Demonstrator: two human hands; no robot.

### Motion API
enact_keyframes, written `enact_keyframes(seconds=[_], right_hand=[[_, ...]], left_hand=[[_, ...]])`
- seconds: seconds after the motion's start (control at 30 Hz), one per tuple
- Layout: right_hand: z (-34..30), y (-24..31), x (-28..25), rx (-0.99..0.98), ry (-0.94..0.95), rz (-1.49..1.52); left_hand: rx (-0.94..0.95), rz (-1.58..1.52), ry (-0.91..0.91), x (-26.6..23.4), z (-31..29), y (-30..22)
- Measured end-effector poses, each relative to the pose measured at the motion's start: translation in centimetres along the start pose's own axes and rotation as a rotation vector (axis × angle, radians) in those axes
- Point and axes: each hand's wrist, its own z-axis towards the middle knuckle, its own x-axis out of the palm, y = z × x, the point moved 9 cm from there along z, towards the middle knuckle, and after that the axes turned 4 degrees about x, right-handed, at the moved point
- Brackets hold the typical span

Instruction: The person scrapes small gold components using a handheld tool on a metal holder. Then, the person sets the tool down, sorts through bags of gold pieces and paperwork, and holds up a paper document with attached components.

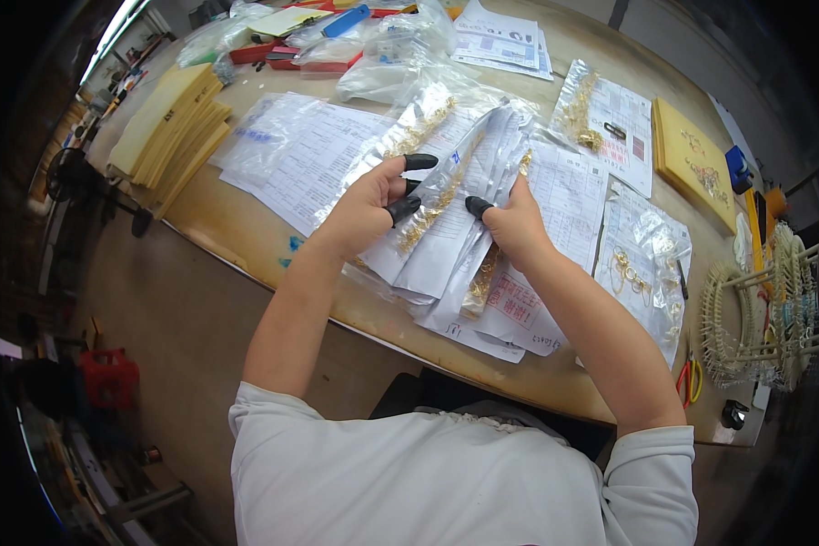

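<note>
Black finger covers sit on several fingertips of both hands. My right hand grips a fanned bundle of papers, its thumb pressed on the front; the other fingers are mostly behind it. My left hand is at the bundle's left side, thumb and index finger apart, the thumb by the edge of a clear bag of gold-coloured chain lying along the sheets. Another narrow bag of gold-coloured pieces shows under the bundle's lower edge. Behind the left hand lies a clear bag with gold-coloured chain.
Yellowish envelopes are stacked at the left. Printed sheets and bagged gold-coloured rings lie on the table. At the right are a yellow board, scissors and a pronged rack. Plastic bags and red trays crowd the back.
</note>
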Motion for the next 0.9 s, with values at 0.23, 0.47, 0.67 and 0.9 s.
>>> enact_keyframes(seconds=[0.23, 0.47, 0.67, 0.9], right_hand=[[0.0, -0.1, 0.0, -0.019, -0.002, 0.039], [0.1, -0.4, -0.2, -0.047, -0.031, 0.052], [0.1, -0.4, -0.1, -0.083, -0.034, 0.085], [-0.4, 0.1, 0.0, -0.042, -0.036, 0.055]], left_hand=[[-0.010, -0.083, -0.037, 0.3, -0.3, 1.9], [-0.163, 0.304, -0.074, 1.0, -0.9, 1.9], [0.098, 0.988, 0.004, 2.1, -1.3, -1.0], [-0.036, 0.362, -0.238, -3.2, -1.4, 3.4]])
